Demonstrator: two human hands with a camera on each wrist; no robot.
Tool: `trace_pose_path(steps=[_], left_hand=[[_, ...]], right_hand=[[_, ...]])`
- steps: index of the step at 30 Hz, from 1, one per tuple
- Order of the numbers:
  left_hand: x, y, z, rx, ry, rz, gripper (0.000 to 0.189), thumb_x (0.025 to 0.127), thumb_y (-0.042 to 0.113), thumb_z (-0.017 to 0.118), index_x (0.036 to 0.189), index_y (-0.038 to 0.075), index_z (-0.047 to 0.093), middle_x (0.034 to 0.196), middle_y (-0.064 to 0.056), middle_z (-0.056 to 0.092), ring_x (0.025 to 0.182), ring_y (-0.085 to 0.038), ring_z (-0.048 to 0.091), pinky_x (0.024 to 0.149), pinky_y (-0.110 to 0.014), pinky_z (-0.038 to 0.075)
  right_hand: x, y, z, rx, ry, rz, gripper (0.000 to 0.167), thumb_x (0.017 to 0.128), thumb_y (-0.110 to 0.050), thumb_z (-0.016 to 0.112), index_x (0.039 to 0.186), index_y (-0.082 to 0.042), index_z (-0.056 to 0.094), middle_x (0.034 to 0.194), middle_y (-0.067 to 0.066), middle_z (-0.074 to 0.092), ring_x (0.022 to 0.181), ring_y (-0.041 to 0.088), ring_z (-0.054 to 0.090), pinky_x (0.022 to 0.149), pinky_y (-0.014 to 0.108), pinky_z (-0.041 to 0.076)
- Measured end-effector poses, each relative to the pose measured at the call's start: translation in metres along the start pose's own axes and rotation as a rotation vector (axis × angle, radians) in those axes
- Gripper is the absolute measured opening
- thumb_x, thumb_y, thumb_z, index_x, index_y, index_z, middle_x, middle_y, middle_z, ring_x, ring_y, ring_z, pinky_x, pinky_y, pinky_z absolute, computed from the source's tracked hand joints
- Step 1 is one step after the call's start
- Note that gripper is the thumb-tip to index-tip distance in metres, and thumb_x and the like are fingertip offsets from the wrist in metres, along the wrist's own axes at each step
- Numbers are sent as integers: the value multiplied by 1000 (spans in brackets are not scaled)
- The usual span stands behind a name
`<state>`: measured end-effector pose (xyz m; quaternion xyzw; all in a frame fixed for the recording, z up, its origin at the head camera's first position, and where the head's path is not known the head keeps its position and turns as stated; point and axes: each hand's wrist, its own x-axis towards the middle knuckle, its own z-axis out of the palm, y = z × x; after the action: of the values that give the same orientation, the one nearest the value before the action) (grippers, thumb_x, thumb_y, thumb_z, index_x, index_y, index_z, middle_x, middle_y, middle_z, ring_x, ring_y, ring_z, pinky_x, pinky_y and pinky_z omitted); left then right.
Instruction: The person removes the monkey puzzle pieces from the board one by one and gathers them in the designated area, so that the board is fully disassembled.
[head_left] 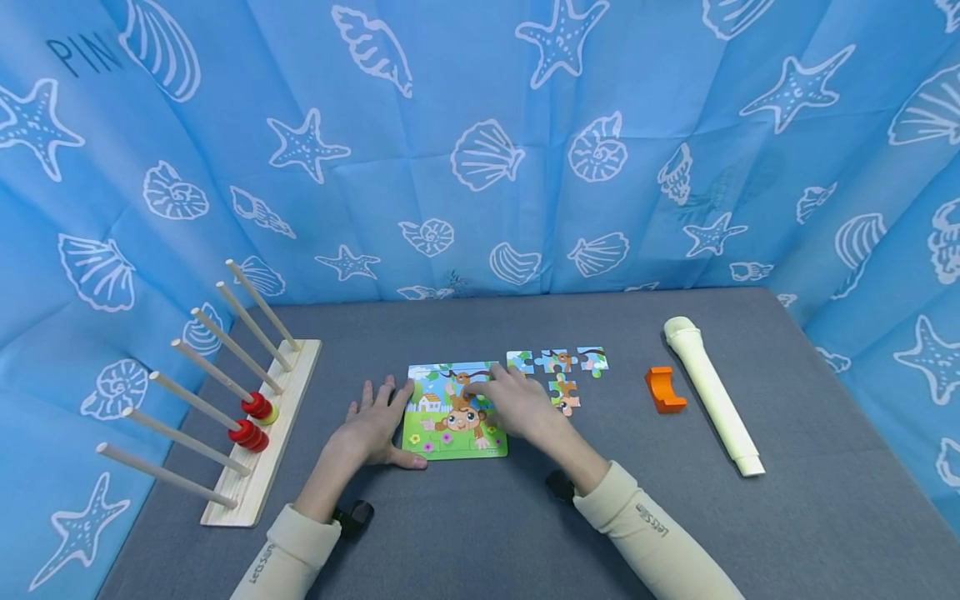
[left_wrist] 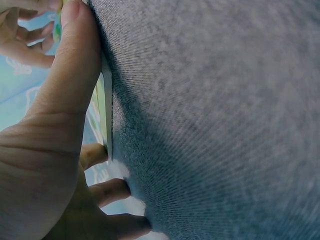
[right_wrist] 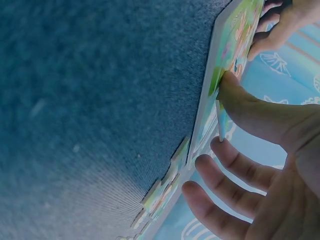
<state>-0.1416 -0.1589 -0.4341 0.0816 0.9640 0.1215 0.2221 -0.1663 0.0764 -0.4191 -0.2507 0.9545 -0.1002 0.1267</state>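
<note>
A jigsaw puzzle board (head_left: 450,446) with a monkey, a house and flowers lies flat on the grey table. My left hand (head_left: 372,427) rests at its left side with fingers spread, the thumb by the lower left corner and a fingertip at the upper left edge. Over the board's right part, my right hand (head_left: 517,404) pinches a puzzle piece (right_wrist: 222,122), seen edge-on and tilted in the right wrist view; the hand mostly hides it in the head view. Right of the board lie several loose puzzle pieces (head_left: 555,361), one (head_left: 566,393) nearer than the rest.
On the left stands a wooden rack (head_left: 262,467) of upright pegs, with red rings (head_left: 247,435) and a yellow ring (head_left: 272,414) on some. An orange curved block (head_left: 663,390) and a cream toy microphone (head_left: 712,392) lie at right. A blue curtain (head_left: 480,208) hangs behind.
</note>
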Motion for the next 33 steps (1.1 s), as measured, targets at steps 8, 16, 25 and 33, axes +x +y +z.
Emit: trace_pose_path(steps=[8,16,25,33], left_hand=[[0,0,1,3,6,4,127,70,54,91,164,8,19,168,-32,12,152,-62,7,117,-76,22],[0,1,0,-3,2,-3,127,70,54,91,164,8,19,168,-32,11,152,-61,6,117,-76,21],[0,0,0,-9,4,1,126,71,53,91,164,7,19,168,-32,12,152,-61,6,117,-76,21],[-1,0,0,-13,12,6,126,70,52,91,163,7,20,168,-33,12,152,-62,6,117,-76,21]], right_hand=[[0,-1,-2,-4,-3,2,48,91,-14,77,134,-33,68,141,18,56,125,36,57,82,48,59],[-1,-2,-3,2,-11,1,49,91,-13,77,135,-31,67,149,20,52,134,39,54,88,52,58],[-1,4,-3,12,13,-24,49,88,-17,80,135,-27,67,118,11,59,93,25,55,64,39,50],[-6,17,-9,39,31,-5,55,87,-20,82,139,-23,64,114,11,61,91,25,55,71,42,50]])
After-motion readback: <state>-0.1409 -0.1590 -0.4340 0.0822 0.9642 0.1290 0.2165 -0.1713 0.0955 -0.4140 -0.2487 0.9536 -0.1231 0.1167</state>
